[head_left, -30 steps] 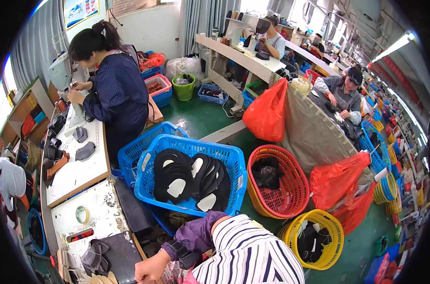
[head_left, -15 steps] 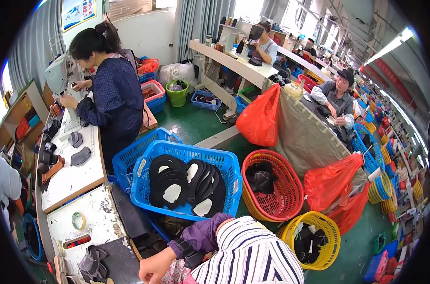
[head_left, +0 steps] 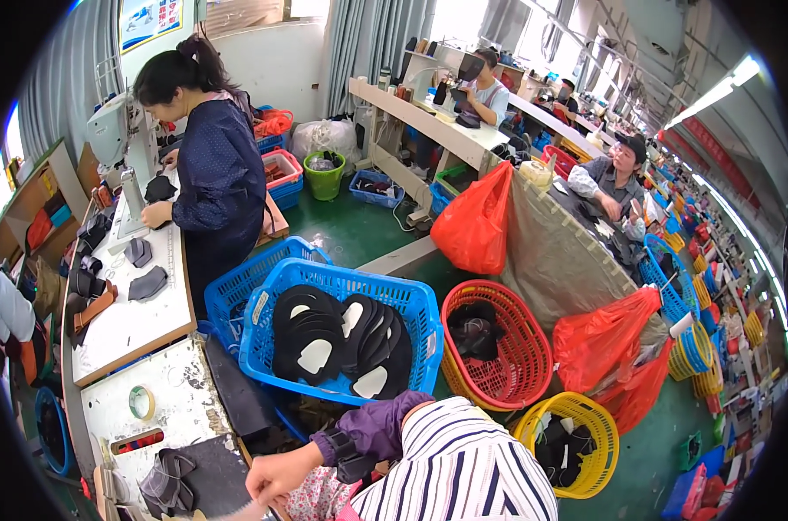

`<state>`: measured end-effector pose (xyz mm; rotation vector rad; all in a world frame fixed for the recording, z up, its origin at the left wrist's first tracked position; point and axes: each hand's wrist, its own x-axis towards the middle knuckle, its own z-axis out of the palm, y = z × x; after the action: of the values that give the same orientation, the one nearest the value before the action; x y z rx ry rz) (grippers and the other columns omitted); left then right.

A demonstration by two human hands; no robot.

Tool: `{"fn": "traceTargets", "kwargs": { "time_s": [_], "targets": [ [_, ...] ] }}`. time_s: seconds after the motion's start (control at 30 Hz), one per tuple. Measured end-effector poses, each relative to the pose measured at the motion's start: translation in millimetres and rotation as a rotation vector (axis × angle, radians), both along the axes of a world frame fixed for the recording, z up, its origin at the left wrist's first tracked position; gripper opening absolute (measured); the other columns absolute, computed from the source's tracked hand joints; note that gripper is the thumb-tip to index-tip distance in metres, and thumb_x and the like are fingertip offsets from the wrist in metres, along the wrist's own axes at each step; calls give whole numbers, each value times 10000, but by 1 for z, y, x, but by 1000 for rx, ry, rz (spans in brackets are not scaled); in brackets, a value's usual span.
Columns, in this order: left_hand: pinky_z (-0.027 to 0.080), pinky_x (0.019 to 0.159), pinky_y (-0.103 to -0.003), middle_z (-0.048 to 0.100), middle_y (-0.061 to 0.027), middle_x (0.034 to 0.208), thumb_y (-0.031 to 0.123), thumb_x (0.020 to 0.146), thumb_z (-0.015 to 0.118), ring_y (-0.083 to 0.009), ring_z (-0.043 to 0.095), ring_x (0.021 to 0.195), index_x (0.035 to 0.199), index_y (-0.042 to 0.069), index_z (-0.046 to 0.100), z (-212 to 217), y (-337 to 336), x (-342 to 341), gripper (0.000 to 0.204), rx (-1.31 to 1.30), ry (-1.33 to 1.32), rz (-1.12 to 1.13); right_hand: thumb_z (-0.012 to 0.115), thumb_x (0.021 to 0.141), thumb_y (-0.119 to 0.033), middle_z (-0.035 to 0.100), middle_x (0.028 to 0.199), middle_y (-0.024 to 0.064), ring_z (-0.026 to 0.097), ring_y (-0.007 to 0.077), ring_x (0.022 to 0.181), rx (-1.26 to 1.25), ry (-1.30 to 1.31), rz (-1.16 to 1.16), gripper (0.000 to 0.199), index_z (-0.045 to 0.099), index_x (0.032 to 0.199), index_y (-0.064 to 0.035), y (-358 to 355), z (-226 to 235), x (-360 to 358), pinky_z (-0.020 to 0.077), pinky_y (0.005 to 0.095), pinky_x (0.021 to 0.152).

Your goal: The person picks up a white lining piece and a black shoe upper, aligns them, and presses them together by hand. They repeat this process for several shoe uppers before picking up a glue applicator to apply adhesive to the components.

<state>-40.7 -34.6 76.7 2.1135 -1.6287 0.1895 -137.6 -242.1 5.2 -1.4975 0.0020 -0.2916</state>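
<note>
My right hand [head_left: 279, 476], below a purple sleeve [head_left: 381, 425] with a black band at the wrist, is at the bottom beside the worktable's edge. Its fingers are curled together; what they hold, if anything, I cannot make out. A pale strip [head_left: 245, 513] lies under the fingertips, cut off by the lower edge. Close by on the worn white table [head_left: 181, 382], a bundle of dark grey shaped pieces [head_left: 167, 483] tied with thread rests on a dark sheet [head_left: 213, 476]. My left hand does not show. A striped apron [head_left: 463, 460] covers my body.
A blue basket [head_left: 346, 276] of black cut pieces with white patches stands beyond my arm. Right of it are a red basket [head_left: 498, 343] and a yellow basket [head_left: 609, 434]. A tape roll [head_left: 141, 402] lies on the table. A co-worker [head_left: 220, 182] works at a sewing machine [head_left: 108, 139].
My right hand has shifted slightly up and left, and the pale strip now shows beneath it. The co-worker at the sewing machine has lowered a hand to the table with a dark piece.
</note>
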Motion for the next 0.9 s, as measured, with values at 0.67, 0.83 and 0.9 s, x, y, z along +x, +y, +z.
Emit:
{"fn": "traceTargets", "kwargs": {
  "time_s": [0.67, 0.83, 0.9],
  "targets": [
    [484, 816, -406, 592, -193, 1085, 125, 724, 776, -345, 586, 960, 1091, -10, 582, -35, 9, -4, 436, -195, 221, 32, 661, 862, -292, 567, 617, 106, 510, 162, 566, -131, -225, 108, 321, 584, 747, -3, 45, 12, 24, 412, 327, 534],
    [478, 823, -398, 595, -200, 1083, 127, 732, 761, -341, 587, 970, 1089, -13, 574, -35, 33, 2, 427, -137, 374, 283, 625, 888, -267, 630, 697, 134, 558, 243, 624, -236, -274, 296, 265, 620, 785, -23, 53, 12, 56, 450, 319, 592],
    [498, 773, -375, 626, -171, 984, 98, 763, 720, -323, 609, 895, 1024, -11, 609, -22, 30, -1, 304, -151, 431, 216, 617, 750, -96, 579, 582, 64, 558, 134, 558, -119, -304, 257, 161, 561, 651, 19, 65, 10, 64, 429, 278, 504]
  ]
}}
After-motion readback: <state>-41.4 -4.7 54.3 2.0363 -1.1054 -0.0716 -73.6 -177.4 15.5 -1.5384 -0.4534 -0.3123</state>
